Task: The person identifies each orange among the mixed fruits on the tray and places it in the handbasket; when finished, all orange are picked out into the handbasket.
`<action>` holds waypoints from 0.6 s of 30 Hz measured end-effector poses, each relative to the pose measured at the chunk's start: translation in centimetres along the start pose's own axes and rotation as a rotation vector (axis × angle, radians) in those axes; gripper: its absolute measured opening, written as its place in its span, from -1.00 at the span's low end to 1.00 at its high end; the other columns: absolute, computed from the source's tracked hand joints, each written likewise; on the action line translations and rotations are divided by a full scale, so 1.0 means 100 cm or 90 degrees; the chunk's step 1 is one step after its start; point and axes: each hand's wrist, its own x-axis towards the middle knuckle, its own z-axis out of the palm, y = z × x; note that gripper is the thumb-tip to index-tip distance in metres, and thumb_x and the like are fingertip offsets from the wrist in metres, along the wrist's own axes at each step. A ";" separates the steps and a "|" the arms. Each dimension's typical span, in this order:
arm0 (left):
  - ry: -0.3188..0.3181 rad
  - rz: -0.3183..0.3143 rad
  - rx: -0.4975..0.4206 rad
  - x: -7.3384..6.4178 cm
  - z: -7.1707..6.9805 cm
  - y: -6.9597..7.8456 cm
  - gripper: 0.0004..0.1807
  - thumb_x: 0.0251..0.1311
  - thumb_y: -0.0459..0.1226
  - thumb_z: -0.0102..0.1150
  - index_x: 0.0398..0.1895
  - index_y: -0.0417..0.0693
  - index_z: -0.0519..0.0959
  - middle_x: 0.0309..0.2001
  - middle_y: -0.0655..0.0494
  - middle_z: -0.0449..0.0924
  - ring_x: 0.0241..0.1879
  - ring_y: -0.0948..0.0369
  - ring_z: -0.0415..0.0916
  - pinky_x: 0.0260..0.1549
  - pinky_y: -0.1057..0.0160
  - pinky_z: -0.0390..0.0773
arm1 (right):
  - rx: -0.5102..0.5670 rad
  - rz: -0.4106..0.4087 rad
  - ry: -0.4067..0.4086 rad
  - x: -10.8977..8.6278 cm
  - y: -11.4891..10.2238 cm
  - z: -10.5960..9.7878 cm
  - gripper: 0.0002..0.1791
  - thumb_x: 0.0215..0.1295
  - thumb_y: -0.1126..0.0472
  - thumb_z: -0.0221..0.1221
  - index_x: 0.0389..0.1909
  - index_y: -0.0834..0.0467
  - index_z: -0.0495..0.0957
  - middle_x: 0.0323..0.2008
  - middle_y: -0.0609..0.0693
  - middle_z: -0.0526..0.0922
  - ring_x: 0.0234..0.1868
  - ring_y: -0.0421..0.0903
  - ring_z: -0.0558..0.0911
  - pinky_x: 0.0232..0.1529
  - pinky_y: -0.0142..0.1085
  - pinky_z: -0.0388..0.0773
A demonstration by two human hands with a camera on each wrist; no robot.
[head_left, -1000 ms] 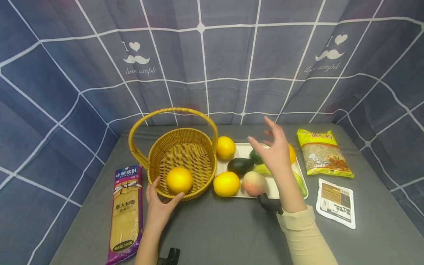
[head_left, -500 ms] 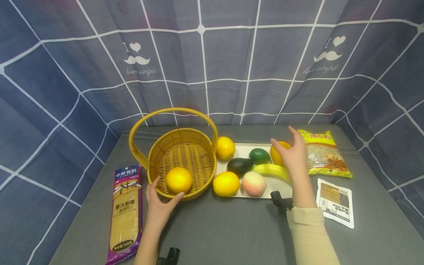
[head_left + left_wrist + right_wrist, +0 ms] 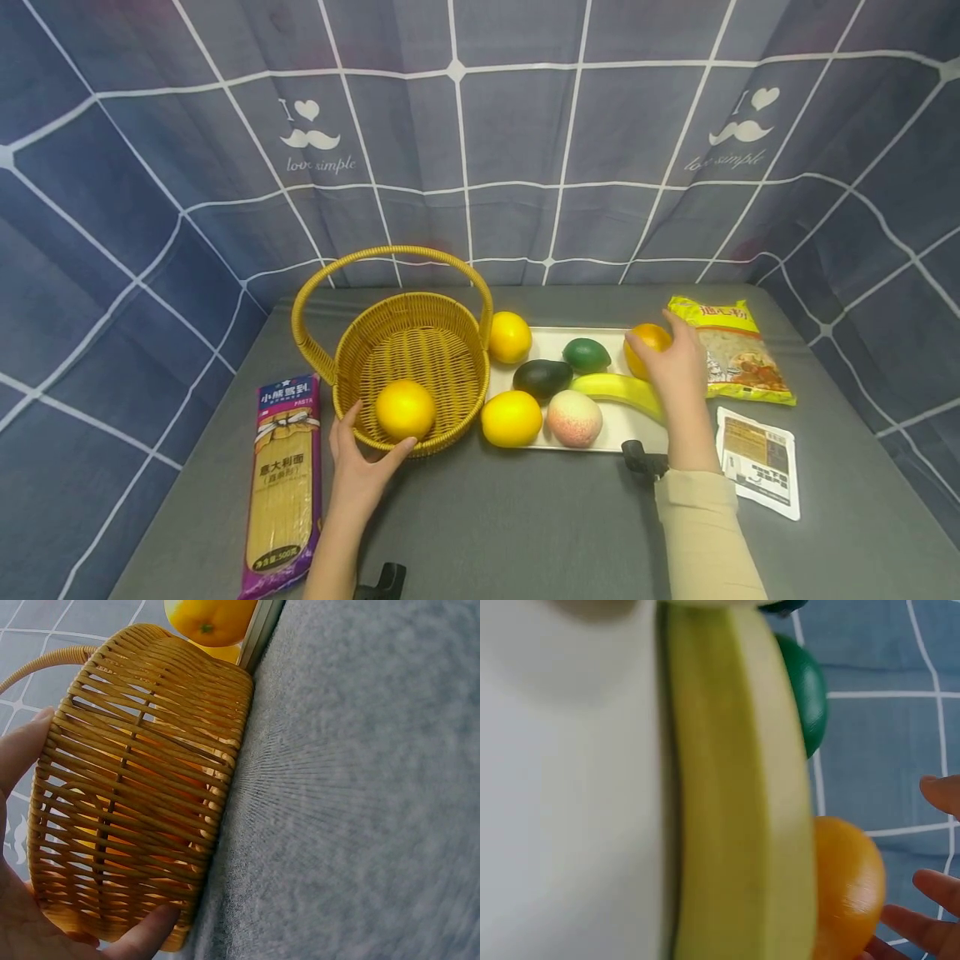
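Observation:
My left hand [image 3: 360,471] holds the near left side of a round wicker basket [image 3: 450,333], its fingers and thumb spread along the rim and wall. A yellow-orange fruit [image 3: 406,409] sits inside; the left wrist view shows it only through the weave. My right hand [image 3: 678,362] reaches over the right end of a white tray [image 3: 622,429], thumb and fingers spread about an orange [image 3: 651,343]. In the right wrist view these fingers [image 3: 937,889] are parted, with the lower ones close beside the orange. Whether they touch it I cannot tell.
Around the tray lie a banana [image 3: 618,392], a green lime-like fruit [image 3: 587,356], a dark avocado-like fruit [image 3: 542,379], a peach [image 3: 574,418] and two yellow fruits [image 3: 512,418]. Pasta [image 3: 281,483] lies left; a yellow food bag [image 3: 738,350] and white pouch [image 3: 759,462] lie right.
My right hand has moved right and down from above the tray's middle to the orange at its right end. The left hand has stayed on the basket.

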 end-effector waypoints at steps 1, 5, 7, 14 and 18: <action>0.001 0.001 0.001 0.000 0.000 0.000 0.07 0.03 -0.05 0.42 0.50 -0.01 -0.07 0.49 -0.19 -0.45 0.44 -0.24 -0.30 0.21 -0.40 -0.03 | -0.003 0.001 0.002 0.000 0.002 0.001 -0.11 0.21 -0.18 0.20 0.47 0.12 0.12 0.41 0.23 0.18 0.35 0.34 0.16 0.26 0.25 0.05; 0.004 0.002 0.003 0.001 0.000 -0.001 0.07 0.03 -0.05 0.42 0.50 0.00 -0.06 0.49 -0.18 -0.44 0.44 -0.24 -0.31 0.21 -0.41 -0.04 | -0.013 0.013 -0.018 0.001 0.010 0.003 -0.12 0.21 -0.16 0.21 0.45 0.15 0.15 0.38 0.29 0.20 0.31 0.39 0.18 0.24 0.26 0.07; 0.004 0.003 0.003 0.001 0.000 -0.001 0.07 0.03 -0.05 0.42 0.50 0.00 -0.06 0.49 -0.19 -0.44 0.44 -0.23 -0.31 0.21 -0.40 -0.04 | -0.017 0.020 -0.037 0.001 0.014 0.005 -0.11 0.20 -0.15 0.22 0.46 0.15 0.14 0.37 0.33 0.18 0.30 0.42 0.18 0.21 0.28 0.07; -0.004 -0.001 -0.003 -0.001 0.000 0.000 0.07 0.06 -0.04 0.40 0.51 0.01 -0.08 0.49 -0.19 -0.48 0.43 -0.26 -0.32 0.21 -0.37 0.05 | -0.010 0.021 -0.055 0.001 0.024 0.011 -0.06 0.20 -0.04 0.25 0.50 0.13 0.02 0.41 0.34 0.09 0.32 0.41 0.14 0.21 0.31 0.03; -0.003 0.000 0.001 0.000 0.000 0.000 0.07 0.05 -0.05 0.41 0.51 0.01 -0.07 0.50 -0.18 -0.47 0.44 -0.24 -0.35 0.21 -0.41 -0.03 | 0.001 0.026 -0.051 0.001 0.027 0.012 -0.05 0.19 -0.01 0.27 0.51 0.11 -0.01 0.41 0.33 0.08 0.33 0.41 0.13 0.23 0.31 0.03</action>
